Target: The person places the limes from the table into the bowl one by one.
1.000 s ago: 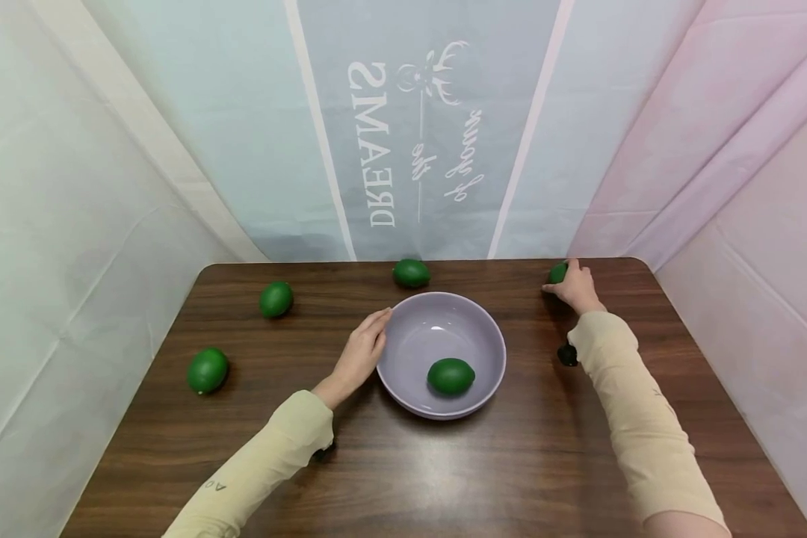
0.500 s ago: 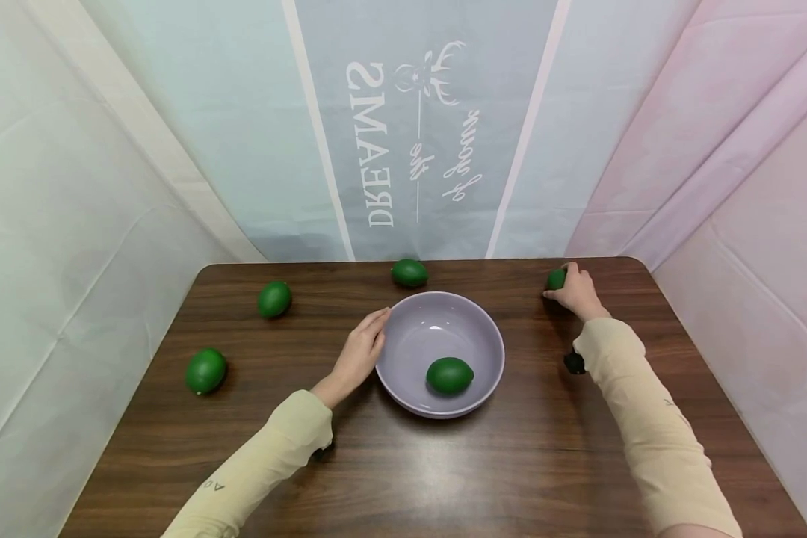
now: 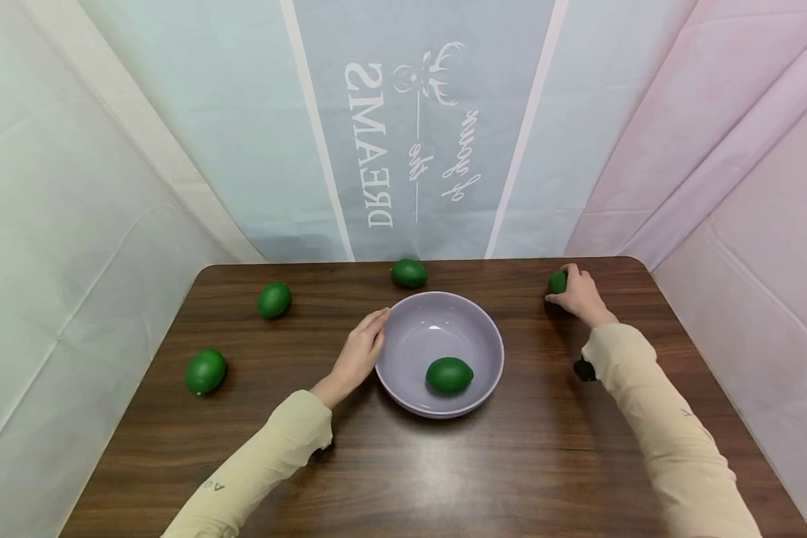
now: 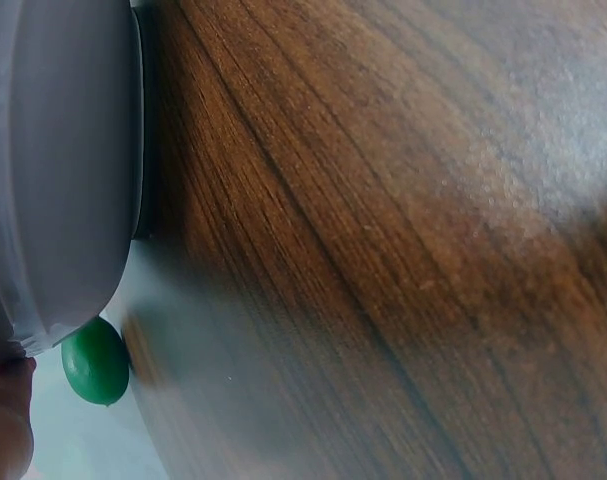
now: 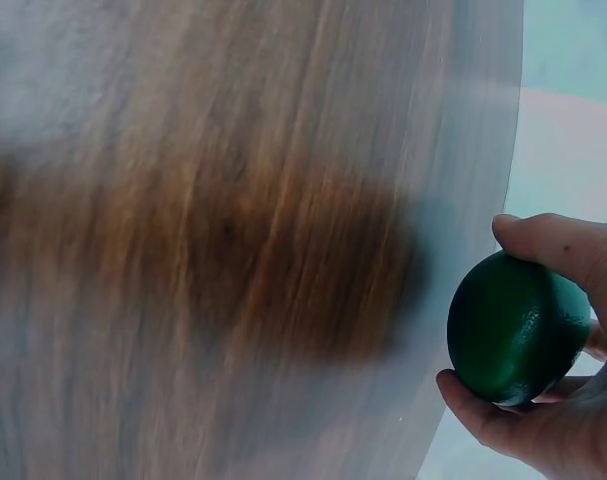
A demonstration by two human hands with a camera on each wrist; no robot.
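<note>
A pale purple bowl [image 3: 403,396] stands mid-table with one green lime [image 3: 449,375] lying inside it. My left hand [image 3: 358,355] rests against the bowl's left rim, its fingers nearly straight. The bowl's outer wall [image 4: 68,150] fills the upper left of the left wrist view, a fingertip at its rim. At the table's far right, my right hand [image 3: 580,297] grips another lime [image 3: 557,282] between thumb and fingers. The right wrist view shows this held lime [image 5: 513,325] close up, with the fingers curled around it.
Behind the bowl, near the back edge, lies a lime [image 3: 409,273]. Two more limes, a farther one [image 3: 274,300] and a nearer one [image 3: 205,371], lie on the left side of the brown wooden table [image 3: 498,463]. Fabric curtains [image 3: 255,149] enclose the table at the back and sides.
My right hand has closed more around the far-right lime and shifted slightly nearer with it, the forearm swinging to the right. My left hand stays at the bowl.
</note>
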